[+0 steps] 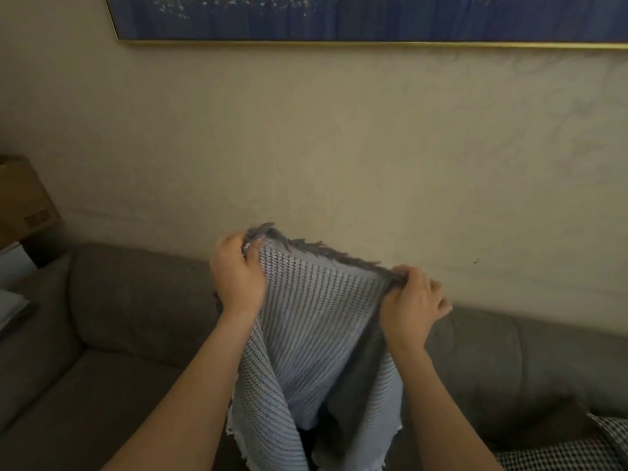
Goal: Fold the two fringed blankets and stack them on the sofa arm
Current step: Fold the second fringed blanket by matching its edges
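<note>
A grey-blue ribbed blanket [316,334] with a dark fringe along its top edge hangs in the air in front of me, above the sofa seat. My left hand [238,273] grips its upper left corner. My right hand [413,304] grips the upper right corner. The cloth is doubled and droops between my forearms, with a pale fringed hem at the bottom. A black-and-white checked cloth [574,450] lies on the seat at the lower right; only part of it shows.
The brown sofa [136,300] runs across the frame, its arm at the far left [40,321]. A cardboard box [23,202] stands beyond that arm. Behind the sofa is a beige wall with a gold-framed blue picture [373,18].
</note>
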Demonstrator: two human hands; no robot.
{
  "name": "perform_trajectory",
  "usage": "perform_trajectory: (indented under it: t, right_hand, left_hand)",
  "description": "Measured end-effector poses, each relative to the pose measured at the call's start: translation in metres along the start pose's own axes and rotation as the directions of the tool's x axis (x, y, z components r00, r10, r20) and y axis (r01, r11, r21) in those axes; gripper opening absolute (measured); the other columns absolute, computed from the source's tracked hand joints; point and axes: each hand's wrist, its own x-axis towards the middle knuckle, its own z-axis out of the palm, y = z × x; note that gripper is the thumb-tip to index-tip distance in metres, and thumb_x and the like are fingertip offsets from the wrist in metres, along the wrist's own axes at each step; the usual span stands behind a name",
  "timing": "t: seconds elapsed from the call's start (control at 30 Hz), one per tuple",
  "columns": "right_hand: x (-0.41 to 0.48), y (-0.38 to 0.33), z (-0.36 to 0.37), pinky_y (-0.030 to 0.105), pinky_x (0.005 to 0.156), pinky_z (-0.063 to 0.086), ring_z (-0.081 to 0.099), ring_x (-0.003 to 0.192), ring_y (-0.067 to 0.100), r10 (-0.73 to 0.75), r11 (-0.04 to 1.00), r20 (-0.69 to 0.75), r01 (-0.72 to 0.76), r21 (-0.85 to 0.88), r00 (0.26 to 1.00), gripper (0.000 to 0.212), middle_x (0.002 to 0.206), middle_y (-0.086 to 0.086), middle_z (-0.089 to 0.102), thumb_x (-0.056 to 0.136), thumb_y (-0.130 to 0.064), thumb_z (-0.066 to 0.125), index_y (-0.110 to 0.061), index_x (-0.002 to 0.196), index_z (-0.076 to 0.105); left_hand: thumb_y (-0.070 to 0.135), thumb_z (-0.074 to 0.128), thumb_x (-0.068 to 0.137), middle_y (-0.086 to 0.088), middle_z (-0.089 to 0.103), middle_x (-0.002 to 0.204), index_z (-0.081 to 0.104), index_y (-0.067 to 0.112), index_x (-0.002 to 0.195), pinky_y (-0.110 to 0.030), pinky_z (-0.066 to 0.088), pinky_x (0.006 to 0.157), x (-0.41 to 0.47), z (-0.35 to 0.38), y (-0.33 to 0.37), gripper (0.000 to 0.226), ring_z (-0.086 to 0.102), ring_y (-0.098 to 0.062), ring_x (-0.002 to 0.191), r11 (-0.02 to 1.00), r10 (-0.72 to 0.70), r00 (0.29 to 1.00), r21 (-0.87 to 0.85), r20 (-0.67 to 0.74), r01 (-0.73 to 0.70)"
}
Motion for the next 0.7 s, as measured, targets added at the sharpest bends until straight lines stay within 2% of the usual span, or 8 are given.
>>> perform_trajectory:
  t: [0.07,0.13,0.27,0.37,0.47,0.57,0.67,0.7]
  right_hand:
    - [0.013,-0.030,-0.015,0.049,0.098,0.037,0.058,0.097,0.029,-0.004,0.962,-0.016,0.008,0.273,1.000,0.028,0.097,-0.004,0.065,0.090,-0.002,0.049,-0.025,0.099,0.060]
    - [0.018,-0.047,-0.021,0.056,0.095,0.046,0.057,0.091,0.025,-0.073,0.916,0.000,0.067,0.396,0.997,0.026,0.094,-0.005,0.062,0.093,-0.002,0.048,-0.026,0.097,0.057]
    - [0.014,-0.036,-0.012,0.044,0.095,0.029,0.043,0.096,0.019,-0.197,0.961,0.101,0.172,0.215,0.975,0.025,0.101,-0.005,0.059,0.097,-0.006,0.046,-0.018,0.111,0.063]
    - [0.012,-0.023,-0.009,0.038,0.092,0.021,0.042,0.105,0.021,-0.184,0.980,0.202,0.164,0.113,0.962,0.026,0.114,-0.004,0.061,0.103,-0.011,0.050,-0.023,0.121,0.064]
    - [0.011,-0.014,-0.009,0.037,0.087,0.019,0.043,0.108,0.025,-0.148,0.989,0.280,0.147,0.026,0.948,0.022,0.118,0.000,0.060,0.107,-0.019,0.050,-0.023,0.123,0.064]
    - [0.015,-0.011,-0.016,0.041,0.090,0.023,0.045,0.108,0.031,-0.134,0.984,0.308,0.163,-0.070,0.942,0.018,0.112,0.005,0.060,0.104,-0.012,0.052,-0.019,0.117,0.062]
    - [0.015,-0.019,-0.020,0.040,0.084,0.022,0.044,0.099,0.031,-0.105,0.989,0.245,0.126,-0.071,0.964,0.028,0.103,0.005,0.059,0.093,0.006,0.051,-0.016,0.109,0.059]
    - [0.013,-0.023,-0.021,0.039,0.082,0.021,0.043,0.097,0.029,-0.100,0.993,0.206,0.112,-0.046,0.973,0.032,0.100,0.005,0.059,0.089,0.009,0.050,-0.017,0.106,0.058]
  left_hand:
    - [0.015,0.059,0.108,-0.006,0.058,0.103,0.069,0.001,0.110,-0.034,0.045,0.083,0.001,0.002,0.000,0.018,0.057,-0.020,0.092,0.999,-0.043,0.999,-0.014,-0.006,0.043]
    - [0.018,0.052,0.111,-0.008,0.061,0.102,0.063,0.004,0.108,-0.039,0.046,0.082,0.003,0.004,-0.003,0.018,0.060,-0.025,0.093,0.986,-0.144,0.990,-0.081,0.008,0.144]
    - [0.021,0.043,0.114,-0.013,0.060,0.111,0.051,0.011,0.114,-0.052,0.053,0.096,0.005,0.005,-0.006,0.013,0.063,-0.035,0.108,0.883,-0.422,0.900,-0.177,0.108,0.435]
    - [0.021,0.037,0.115,-0.008,0.057,0.112,0.046,0.012,0.122,-0.043,0.047,0.090,-0.001,0.006,0.002,0.014,0.061,-0.028,0.106,0.808,-0.474,0.859,-0.291,0.196,0.512]
    - [0.042,0.047,0.112,-0.002,0.062,0.111,0.056,0.012,0.121,-0.039,0.047,0.087,-0.012,0.008,0.002,0.032,0.062,-0.020,0.103,0.814,-0.372,0.865,-0.330,0.337,0.478]
    - [0.057,0.080,0.088,0.007,0.071,0.094,0.070,0.018,0.099,-0.031,0.051,0.082,-0.018,0.004,-0.007,0.041,0.067,-0.012,0.094,0.879,-0.191,0.813,-0.272,0.550,0.391]
    - [0.062,0.096,0.063,0.009,0.076,0.100,0.076,0.025,0.094,-0.031,0.055,0.086,-0.018,0.004,-0.014,0.053,0.069,-0.009,0.097,0.980,-0.032,0.628,-0.098,0.777,0.171]
    - [0.063,0.096,0.063,0.005,0.076,0.090,0.076,0.023,0.086,-0.033,0.055,0.079,-0.021,0.006,-0.015,0.051,0.070,-0.014,0.088,0.989,0.011,0.572,-0.094,0.820,0.116]
